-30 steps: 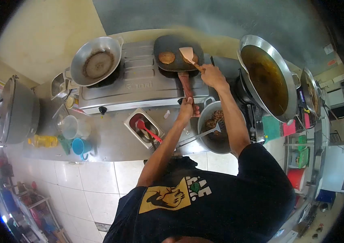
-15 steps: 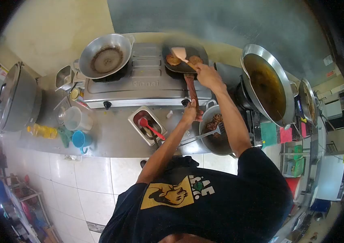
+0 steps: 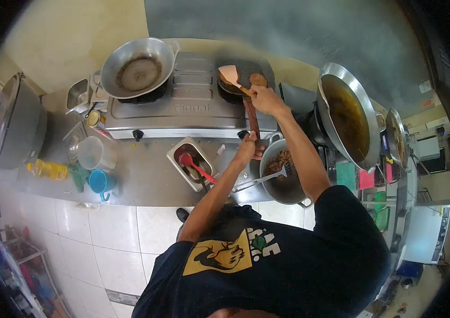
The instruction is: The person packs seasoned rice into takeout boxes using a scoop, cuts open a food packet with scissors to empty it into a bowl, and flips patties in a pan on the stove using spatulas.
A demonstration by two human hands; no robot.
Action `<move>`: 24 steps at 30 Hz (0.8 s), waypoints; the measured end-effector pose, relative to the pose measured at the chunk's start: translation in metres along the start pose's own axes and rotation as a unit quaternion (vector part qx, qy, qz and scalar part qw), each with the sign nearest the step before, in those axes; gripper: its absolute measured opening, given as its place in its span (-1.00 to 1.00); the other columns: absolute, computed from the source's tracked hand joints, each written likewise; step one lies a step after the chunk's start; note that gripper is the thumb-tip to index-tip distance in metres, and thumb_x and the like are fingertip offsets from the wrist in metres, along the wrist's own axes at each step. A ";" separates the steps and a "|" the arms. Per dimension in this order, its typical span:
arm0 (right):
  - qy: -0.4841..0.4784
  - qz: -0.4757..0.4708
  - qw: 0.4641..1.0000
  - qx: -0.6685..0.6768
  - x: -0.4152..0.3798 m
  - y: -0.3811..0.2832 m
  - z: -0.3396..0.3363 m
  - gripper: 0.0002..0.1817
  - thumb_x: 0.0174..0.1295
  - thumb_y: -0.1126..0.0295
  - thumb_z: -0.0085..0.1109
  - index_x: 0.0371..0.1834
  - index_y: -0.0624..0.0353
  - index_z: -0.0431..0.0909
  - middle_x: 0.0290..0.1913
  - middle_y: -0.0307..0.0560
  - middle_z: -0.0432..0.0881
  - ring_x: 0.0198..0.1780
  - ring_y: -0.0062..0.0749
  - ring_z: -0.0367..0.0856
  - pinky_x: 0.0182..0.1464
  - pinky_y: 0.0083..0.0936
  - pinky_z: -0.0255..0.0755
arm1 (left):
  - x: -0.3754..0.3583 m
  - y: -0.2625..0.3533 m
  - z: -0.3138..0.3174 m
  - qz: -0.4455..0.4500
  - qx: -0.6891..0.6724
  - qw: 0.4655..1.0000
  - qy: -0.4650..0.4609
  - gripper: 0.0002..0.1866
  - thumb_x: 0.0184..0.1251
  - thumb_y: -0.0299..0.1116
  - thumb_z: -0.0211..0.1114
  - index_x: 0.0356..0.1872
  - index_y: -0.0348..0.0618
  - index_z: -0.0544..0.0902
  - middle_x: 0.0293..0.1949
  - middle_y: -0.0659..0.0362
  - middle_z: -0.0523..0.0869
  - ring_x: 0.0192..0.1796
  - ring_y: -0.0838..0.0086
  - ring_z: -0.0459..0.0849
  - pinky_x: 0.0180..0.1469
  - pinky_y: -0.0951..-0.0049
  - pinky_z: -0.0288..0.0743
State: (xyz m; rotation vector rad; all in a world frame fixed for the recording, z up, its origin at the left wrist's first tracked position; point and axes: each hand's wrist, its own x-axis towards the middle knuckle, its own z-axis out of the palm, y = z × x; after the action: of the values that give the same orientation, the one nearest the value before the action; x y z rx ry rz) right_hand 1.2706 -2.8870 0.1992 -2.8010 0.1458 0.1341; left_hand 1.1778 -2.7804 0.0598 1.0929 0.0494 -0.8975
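My left hand is closed around the wooden handle of a dark frying pan on the right burner. Between the fingers of my right hand is a spatula with a pale pink head and a wooden grip. Its head overlaps a brown patty on the pan's left side. A second browned patty lies to the right in the pan. Below my right forearm stands a grey pot with dark cooked pieces and a slotted turner in it.
An oil-stained wok sits on the stove's left burner. A large wok of brown liquid stands to the right. A steel container with a red utensil, a blue mug and an oil bottle occupy the counter.
The spatula head has shifted left and lower over the left patty, with my right hand slightly lower. My left hand keeps hold of the pan handle. The whole view has tilted slightly.
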 end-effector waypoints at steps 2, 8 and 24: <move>-0.005 0.007 1.000 -0.008 0.002 -0.001 -0.001 -0.73 0.26 0.32 0.00 -0.02 0.10 0.54 -0.13 0.27 0.64 -0.06 0.25 0.59 0.00 -0.03 0.44 | -0.001 0.002 0.001 -0.001 -0.004 1.000 0.008 -0.49 0.50 0.17 -0.20 -0.04 -0.12 0.34 -0.40 0.11 0.64 -0.59 0.50 0.56 -0.51 0.42 0.63; 0.001 -0.020 1.000 0.001 0.003 0.009 0.006 -0.72 0.28 0.31 -0.03 0.00 0.10 0.53 -0.08 0.29 0.63 0.01 0.25 0.56 0.03 -0.01 0.43 | -0.005 0.004 0.002 -0.021 0.028 0.999 0.017 -0.42 0.48 0.20 -0.23 0.10 -0.15 0.33 -0.43 0.13 0.63 -0.53 0.47 0.58 -0.50 0.41 0.61; -0.114 -0.020 0.985 -0.132 0.016 0.020 0.028 -0.45 0.31 0.22 -0.08 0.38 0.08 0.25 0.00 0.26 0.59 -0.04 0.06 0.62 -0.07 -0.12 0.50 | -0.354 0.011 -0.261 0.088 0.087 0.895 0.429 -0.65 0.42 -0.20 0.02 0.11 -0.09 0.55 -0.33 0.34 0.52 -0.38 0.74 0.41 -0.40 0.75 0.20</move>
State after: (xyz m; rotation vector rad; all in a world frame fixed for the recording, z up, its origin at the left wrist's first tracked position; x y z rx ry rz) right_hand 1.2820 -2.8981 0.1647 -3.0198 0.0185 0.4945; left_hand 1.0507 -2.3615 0.0972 1.5679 0.6014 -0.1998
